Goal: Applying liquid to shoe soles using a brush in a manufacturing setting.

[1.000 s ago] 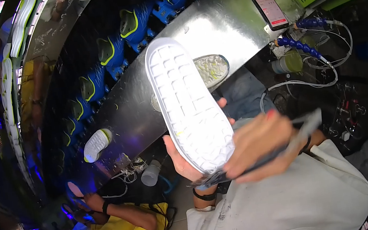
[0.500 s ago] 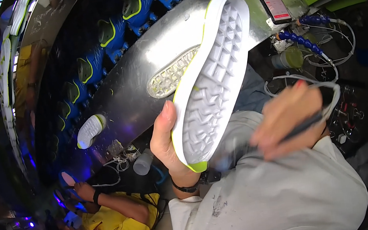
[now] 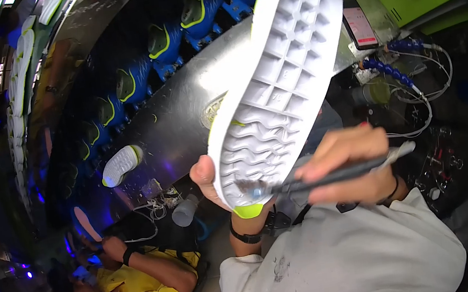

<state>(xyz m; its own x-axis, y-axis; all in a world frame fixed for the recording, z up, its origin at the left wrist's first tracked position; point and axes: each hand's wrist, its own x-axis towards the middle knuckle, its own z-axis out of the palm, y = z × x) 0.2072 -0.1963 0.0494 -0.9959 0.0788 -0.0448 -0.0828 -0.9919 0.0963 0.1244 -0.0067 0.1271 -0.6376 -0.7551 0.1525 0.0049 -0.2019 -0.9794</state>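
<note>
My left hand (image 3: 206,178) is closed around the lower left edge of a white shoe sole (image 3: 282,83), held up with its ribbed, gridded inside toward me. A lime-green patch marks the sole's lower end. My right hand (image 3: 348,160) grips a brush (image 3: 324,180) with a dark handle, a pale tube leading from its back end. The brush's bristles reach into the lower end of the sole, blurred by motion. Behind the held sole, a clear-looking patterned sole (image 3: 213,112) lies on the metal bench, mostly hidden.
On the metal bench (image 3: 172,104) sits another white and green sole (image 3: 122,165). Blue shoe uppers (image 3: 164,42) line its far side. A phone (image 3: 359,26) lies near blue segmented hoses (image 3: 391,70) at right. A co-worker in a yellow shirt (image 3: 151,284) sits at lower left.
My right hand has moved left, bringing the brush onto the sole's lower end. The sole has come up closer, covering more of the patterned sole behind it.
</note>
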